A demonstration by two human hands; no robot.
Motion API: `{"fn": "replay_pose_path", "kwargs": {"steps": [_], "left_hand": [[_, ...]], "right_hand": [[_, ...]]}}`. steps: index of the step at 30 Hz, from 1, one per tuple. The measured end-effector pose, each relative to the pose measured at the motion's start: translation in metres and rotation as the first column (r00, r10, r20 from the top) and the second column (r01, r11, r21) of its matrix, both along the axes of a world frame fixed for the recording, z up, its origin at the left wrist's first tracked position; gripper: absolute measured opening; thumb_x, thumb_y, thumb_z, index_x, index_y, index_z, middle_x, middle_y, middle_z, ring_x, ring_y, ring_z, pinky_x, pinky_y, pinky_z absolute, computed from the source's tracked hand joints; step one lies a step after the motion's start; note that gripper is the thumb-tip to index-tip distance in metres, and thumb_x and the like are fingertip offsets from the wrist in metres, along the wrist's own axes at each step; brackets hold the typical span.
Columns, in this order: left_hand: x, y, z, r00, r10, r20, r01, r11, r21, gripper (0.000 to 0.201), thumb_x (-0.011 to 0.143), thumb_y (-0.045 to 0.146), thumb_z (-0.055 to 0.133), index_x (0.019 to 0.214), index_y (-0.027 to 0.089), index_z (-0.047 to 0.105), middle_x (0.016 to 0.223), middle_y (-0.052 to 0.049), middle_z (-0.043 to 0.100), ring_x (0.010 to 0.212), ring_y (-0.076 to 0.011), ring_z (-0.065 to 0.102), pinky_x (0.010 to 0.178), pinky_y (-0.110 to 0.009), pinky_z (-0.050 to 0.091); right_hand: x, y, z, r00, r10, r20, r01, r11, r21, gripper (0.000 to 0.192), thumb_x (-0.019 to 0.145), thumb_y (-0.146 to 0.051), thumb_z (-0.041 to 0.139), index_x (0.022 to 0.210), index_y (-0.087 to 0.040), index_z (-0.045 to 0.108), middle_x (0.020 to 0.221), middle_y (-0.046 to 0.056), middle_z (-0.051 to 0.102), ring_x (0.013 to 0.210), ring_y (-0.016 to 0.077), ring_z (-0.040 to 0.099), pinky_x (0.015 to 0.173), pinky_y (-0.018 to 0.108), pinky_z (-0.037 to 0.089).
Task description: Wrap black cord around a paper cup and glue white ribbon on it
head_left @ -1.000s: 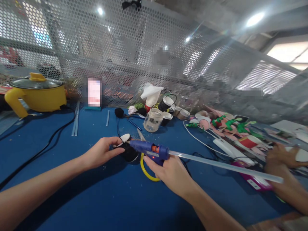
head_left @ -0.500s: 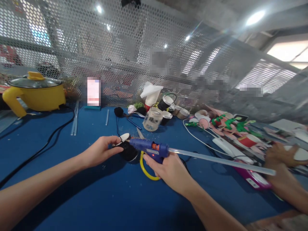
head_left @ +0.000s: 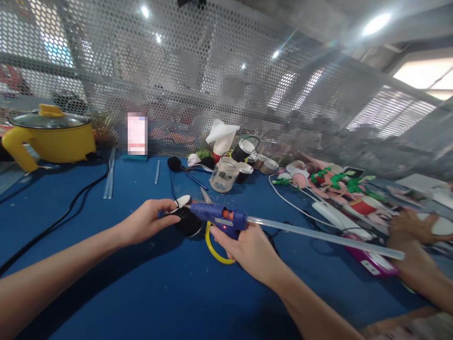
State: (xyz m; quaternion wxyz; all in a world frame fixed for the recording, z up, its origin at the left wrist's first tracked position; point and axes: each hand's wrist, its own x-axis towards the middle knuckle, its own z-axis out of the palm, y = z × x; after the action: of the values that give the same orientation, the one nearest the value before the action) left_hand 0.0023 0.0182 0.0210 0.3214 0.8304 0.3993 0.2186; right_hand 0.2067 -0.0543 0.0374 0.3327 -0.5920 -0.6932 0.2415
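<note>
While the left hand (head_left: 148,222) pinches a black pom-pom (head_left: 188,223), the right hand (head_left: 247,250) (wrist bent) levels the glue gun (head_left: 221,217).

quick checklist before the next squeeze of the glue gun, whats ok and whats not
1. Right hand grips the blue glue gun: ok.
2. Left hand steadies the black and white piece on the blue table: ok.
3. Nozzle meets the piece at its white part: looks ok, exact contact cannot tell.
4. Glue stick loaded, plenty sticking out the back: ok.
5. Left fingertips sit right beside the hot nozzle: not ok.
6. Another person's hand lies close to the stick's far end: not ok, may get bumped.
</note>
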Motion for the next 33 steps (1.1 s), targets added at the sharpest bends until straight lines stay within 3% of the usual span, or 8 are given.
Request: {"fn": "replay_pose_path", "kwargs": {"steps": [13,23,33], "left_hand": [[-0.0006,0.0010,0.0006,1.000,-0.005,0.004,0.005,1.000,-0.015,0.024,0.078,0.036,0.045,0.073,0.015,0.053,0.069,0.001,0.051,0.068,-0.0138,0.046,0.064,-0.024,0.037],[-0.0013,0.0018,-0.0001,1.000,-0.005,-0.014,0.005,1.000,-0.016,0.024,0.078,0.037,0.044,0.073,0.014,0.053,0.071,-0.001,0.053,0.071,-0.0151,0.048,0.067,-0.026,0.038],[-0.0005,0.0008,0.0000,1.000,-0.003,0.012,0.003,1.000,0.002,0.022,0.077,0.036,0.045,0.071,0.016,0.052,0.069,0.001,0.052,0.068,-0.0138,0.047,0.065,-0.024,0.038]], "right_hand": [[0.0051,0.0056,-0.0023,1.000,-0.009,0.025,0.009,1.000,0.014,0.023,0.077,-0.033,0.050,0.061,-0.017,0.057,0.041,-0.001,0.052,0.046,0.0161,0.056,0.047,0.026,0.045],[0.0074,0.0071,-0.0076,1.000,-0.022,0.021,0.021,0.999,0.024,0.024,0.077,-0.032,0.050,0.059,-0.018,0.057,0.036,-0.004,0.047,0.033,0.0111,0.047,0.038,0.023,0.040],[0.0052,0.0058,-0.0064,0.999,-0.008,0.034,0.006,0.998,0.061,0.023,0.077,-0.031,0.050,0.062,-0.017,0.059,0.037,-0.003,0.049,0.037,0.0132,0.051,0.041,0.023,0.041]]}}
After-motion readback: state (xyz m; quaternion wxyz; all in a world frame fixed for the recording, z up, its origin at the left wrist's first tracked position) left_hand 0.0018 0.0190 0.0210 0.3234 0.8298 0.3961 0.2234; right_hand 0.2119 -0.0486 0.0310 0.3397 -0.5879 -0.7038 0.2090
